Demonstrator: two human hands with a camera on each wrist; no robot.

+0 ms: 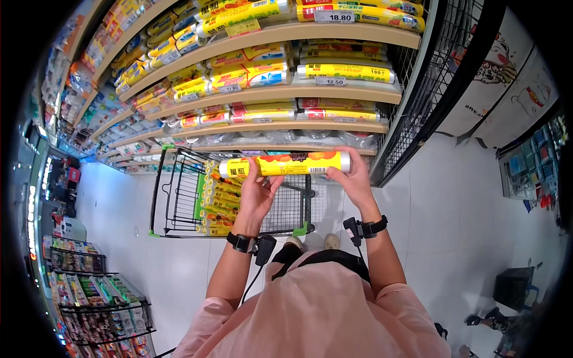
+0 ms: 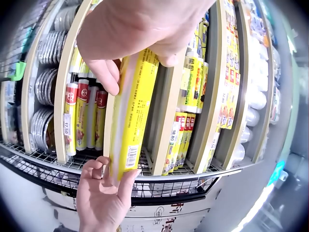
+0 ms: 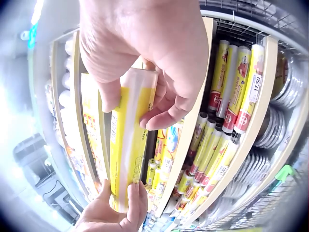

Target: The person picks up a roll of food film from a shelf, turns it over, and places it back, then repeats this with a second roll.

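Note:
Between both hands, level in front of the shelves, is a yellow-labelled roll of plastic food bags (image 1: 283, 164) with pale ends. My left hand (image 1: 258, 197) grips it near its left end, thumb on the near side. The right hand (image 1: 357, 178) holds the other end between thumb and fingers. In the left wrist view, a barcode shows on the roll (image 2: 134, 111) close to the right hand (image 2: 104, 198). Below the hands stands a black wire shopping cart (image 1: 158, 197) with green corners. Several similar yellow rolls (image 1: 218, 206) lie stacked inside it.
Ahead, curved-looking shelves (image 1: 250, 98) carry more yellow rolls behind price tags. A black wire mesh panel (image 1: 412, 113) closes the shelf's right end. At lower left is a rack (image 1: 98, 298) of packaged goods. A dark basket (image 1: 513, 286) sits at the right.

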